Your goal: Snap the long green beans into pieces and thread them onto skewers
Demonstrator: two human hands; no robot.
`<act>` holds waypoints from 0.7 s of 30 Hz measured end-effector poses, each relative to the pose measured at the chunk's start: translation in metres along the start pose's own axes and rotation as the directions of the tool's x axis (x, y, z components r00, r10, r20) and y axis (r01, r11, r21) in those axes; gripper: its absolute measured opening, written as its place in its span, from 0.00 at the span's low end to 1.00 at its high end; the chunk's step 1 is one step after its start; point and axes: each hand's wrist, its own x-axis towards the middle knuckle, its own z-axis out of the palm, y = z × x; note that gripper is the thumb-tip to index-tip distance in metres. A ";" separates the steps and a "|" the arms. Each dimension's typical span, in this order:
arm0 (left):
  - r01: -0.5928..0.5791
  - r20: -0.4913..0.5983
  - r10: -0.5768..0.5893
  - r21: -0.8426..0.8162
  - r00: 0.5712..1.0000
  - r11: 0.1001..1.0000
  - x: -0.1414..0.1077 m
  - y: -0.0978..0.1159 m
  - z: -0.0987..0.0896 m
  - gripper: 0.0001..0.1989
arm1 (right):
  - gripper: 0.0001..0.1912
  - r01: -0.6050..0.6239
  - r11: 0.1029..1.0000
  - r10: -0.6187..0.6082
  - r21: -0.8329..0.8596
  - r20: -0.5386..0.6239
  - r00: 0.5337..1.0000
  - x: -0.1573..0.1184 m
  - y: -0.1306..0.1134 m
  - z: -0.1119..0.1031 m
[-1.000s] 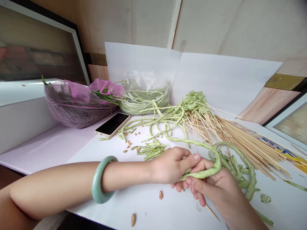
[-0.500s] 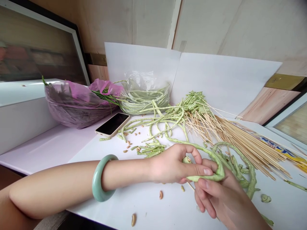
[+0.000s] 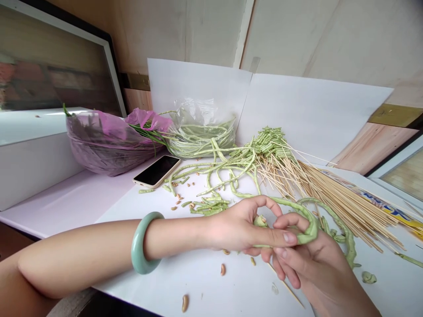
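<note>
A long green bean [image 3: 312, 226] curves behind my fingers and bends back between both thumbs. My left hand [image 3: 247, 222], with a pale green bangle at the wrist, pinches it between thumb and fingers. My right hand [image 3: 307, 259] grips the same bean just beside, fingertips almost touching the left ones. A short bean end [image 3: 260, 221] pokes out of my left palm. From under the hands a thin bamboo skewer [image 3: 289, 288] slants down to the right; which hand holds it, if either, is hidden.
Cut bean pieces [image 3: 211, 205] and loose seeds lie beyond my left forearm. Bamboo skewers [image 3: 343, 202] fan out at right, with threaded beans [image 3: 271, 141] at their far ends. Further back are a phone [image 3: 157, 171], a purple bag [image 3: 102, 147] and a clear bag of long beans [image 3: 201, 138].
Both hands have shifted slightly right, and the bean's bend has slid along between the thumbs. More of the skewer shows beneath the hands. The view has turned a little.
</note>
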 end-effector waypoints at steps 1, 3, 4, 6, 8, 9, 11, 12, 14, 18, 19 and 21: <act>0.001 0.016 -0.001 0.000 1.000 1.000 0.000 0.000 -0.001 0.22 | 0.15 -0.009 0.999 0.009 0.035 0.008 1.000 0.000 0.000 -0.001; 0.014 0.032 -0.014 0.013 0.999 1.000 -0.001 0.002 0.000 0.23 | 0.15 -0.022 0.997 0.019 0.078 0.042 0.999 0.000 -0.001 -0.003; 0.024 0.033 -0.025 0.018 0.999 1.000 -0.001 0.002 0.001 0.23 | 0.16 -0.028 0.996 0.023 0.087 0.062 0.998 0.000 -0.001 -0.004; 0.041 0.032 -0.041 0.008 0.999 0.999 -0.003 0.003 0.002 0.22 | 0.18 -0.067 0.992 0.058 0.106 0.087 0.995 0.000 -0.002 -0.006; 0.057 0.036 -0.056 -0.024 0.998 0.998 -0.004 0.004 0.003 0.22 | 0.19 -0.108 0.986 0.097 0.128 0.094 0.991 -0.001 -0.001 -0.005; 0.069 0.042 -0.067 -0.038 0.997 0.997 -0.005 0.004 0.003 0.22 | 0.20 -0.118 0.983 0.106 0.138 0.091 0.990 -0.002 -0.001 -0.004; 0.087 0.078 -0.084 -0.045 0.993 0.995 -0.005 0.006 0.003 0.21 | 0.20 -0.114 0.981 0.103 0.156 0.076 0.992 -0.005 0.001 -0.001; 0.092 0.107 -0.087 -0.041 0.990 0.995 -0.006 0.007 0.002 0.20 | 0.20 -0.108 0.981 0.098 0.164 0.066 0.993 -0.008 0.002 0.000; 0.104 0.179 -0.096 -0.035 0.979 0.994 -0.007 0.010 0.000 0.18 | 0.20 -0.112 0.978 0.104 0.176 0.052 0.993 -0.012 0.005 0.001; 0.128 0.290 -0.114 -0.031 0.950 0.991 -0.011 0.015 -0.001 0.17 | 0.21 -0.156 0.974 0.148 0.163 0.057 0.987 -0.019 0.008 0.000; 0.130 0.302 -0.115 -0.030 0.946 0.991 -0.011 0.016 -0.002 0.17 | 0.21 -0.166 0.973 0.157 0.158 0.066 0.985 -0.019 0.008 0.000; 0.140 0.316 -0.128 -0.018 0.940 0.990 -0.012 0.017 -0.001 0.18 | 0.22 -0.186 0.970 0.173 0.156 0.091 0.981 -0.020 0.006 0.001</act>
